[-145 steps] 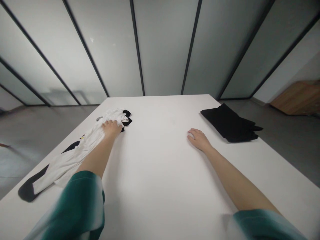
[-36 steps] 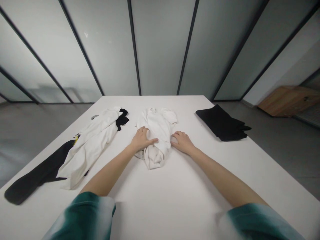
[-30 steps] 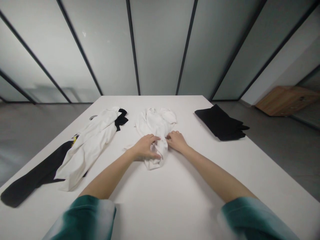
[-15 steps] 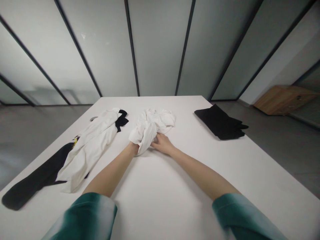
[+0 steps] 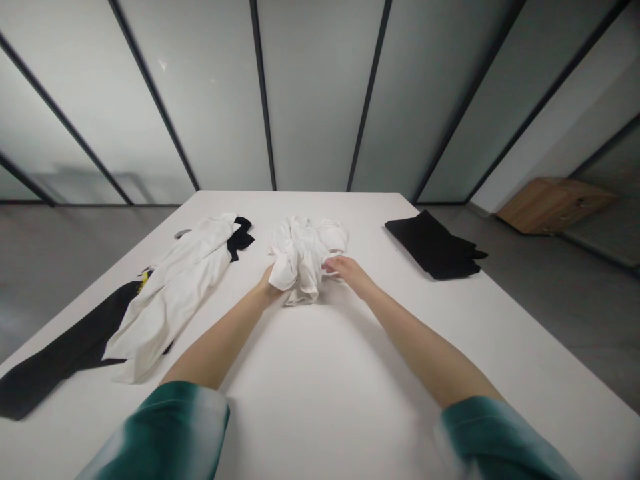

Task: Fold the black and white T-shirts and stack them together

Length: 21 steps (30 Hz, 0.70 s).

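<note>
A crumpled white garment [image 5: 303, 257], perhaps a shirt, lies bunched in the middle of the table, with both my hands at its near sides. My left hand [image 5: 271, 281] is at the left side of the bundle, partly covered by a fold; its fingers are hidden. At the right side is my right hand [image 5: 350, 272], fingers stretched toward the cloth and their tips at its edge, not closed around it. A twisted end of the garment hangs down between the hands onto the tabletop.
On the left of the white table [image 5: 325, 393], a long white garment [image 5: 175, 293] lies over a black garment [image 5: 70, 350]. A folded black garment [image 5: 433, 245] sits near the right edge. Beyond are frosted glass panels [image 5: 315, 93] and a wooden cabinet [image 5: 555, 203].
My right hand has moved right and slightly away from me, and its fingers have come out of the folds. The garment's near end has shifted right and unfolded somewhat. The view has turned slightly.
</note>
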### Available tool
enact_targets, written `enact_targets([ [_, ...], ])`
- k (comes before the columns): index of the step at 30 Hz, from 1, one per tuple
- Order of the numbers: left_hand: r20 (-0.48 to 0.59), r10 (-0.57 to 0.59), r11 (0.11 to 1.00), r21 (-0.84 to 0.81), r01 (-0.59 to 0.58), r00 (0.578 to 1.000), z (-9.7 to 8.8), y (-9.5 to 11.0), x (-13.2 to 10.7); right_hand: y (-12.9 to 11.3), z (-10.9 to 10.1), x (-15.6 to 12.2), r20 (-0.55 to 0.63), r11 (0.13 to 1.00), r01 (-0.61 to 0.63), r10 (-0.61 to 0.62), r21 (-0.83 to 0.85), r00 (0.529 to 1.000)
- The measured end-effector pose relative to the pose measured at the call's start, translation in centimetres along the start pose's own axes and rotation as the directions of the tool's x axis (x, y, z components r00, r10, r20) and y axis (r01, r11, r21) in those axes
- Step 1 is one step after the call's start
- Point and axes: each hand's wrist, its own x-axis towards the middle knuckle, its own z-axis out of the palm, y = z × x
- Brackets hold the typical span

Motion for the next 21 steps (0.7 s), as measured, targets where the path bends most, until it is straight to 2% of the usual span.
enact_targets([
  [2,0.031,-0.036,0.992,0.122,0.032,0.999,0.6,0.0,-0.4,0.8,1.0,-0.6,0.102,0.98,0.068,-0.049,-0.189,0.994],
  [4,-0.006,-0.025,0.977,0.21,0.026,1.0,0.9,0.3,-0.6,1.7,1.8,-0.8,0.124,0.967,0.094,-0.066,-0.237,0.99],
  [6,-0.071,0.023,0.974,0.226,-0.007,0.997,0.9,0.9,-0.7,2.2,1.8,-0.6,0.044,0.985,0.05,-0.043,-0.168,0.998],
  [8,-0.13,0.064,0.981,0.191,-0.039,0.989,0.7,1.5,-0.6,2.0,0.9,-0.2,-0.075,0.999,0.0,-0.004,-0.042,0.997],
  [10,-0.152,0.102,0.985,0.155,-0.078,0.983,0.6,2.0,-0.3,1.0,-0.7,0.2,-0.179,0.998,-0.028,0.038,0.056,0.983],
  [12,-0.152,0.151,0.977,0.173,-0.124,0.977,0.4,2.4,-0.1,-0.6,-2.7,0.1,-0.236,0.997,-0.018,0.034,0.07,0.971],
  [13,-0.149,0.175,0.967,0.212,-0.141,0.973,0.3,2.7,0.0,-1.5,-3.7,-0.2,-0.236,0.999,0.007,0.005,0.048,0.972],
  [15,-0.131,0.191,0.931,0.339,-0.137,0.973,-0.3,3.7,-0.1,-3.4,-5.9,-1.3,-0.163,0.996,0.089,-0.088,-0.002,0.983],
  [18,0.027,0.068,0.824,0.561,-0.072,0.997,-1.7,6.8,-1.1,-5.6,-9.3,-3.3,0.019,0.989,0.146,-0.146,0.002,0.989],
  [20,0.153,-0.049,0.72,0.69,-0.071,0.987,-2.6,9.3,-1.9,-6.3,-11.5,-4.0,-0.014,0.98,0.2,-0.2,-0.003,0.98],
  [21,0.171,-0.056,0.652,0.753,-0.093,0.984,-2.9,10.5,-2.3,-6.3,-12.5,-4.1,-0.071,0.971,0.239,-0.239,-0.006,0.968],
])
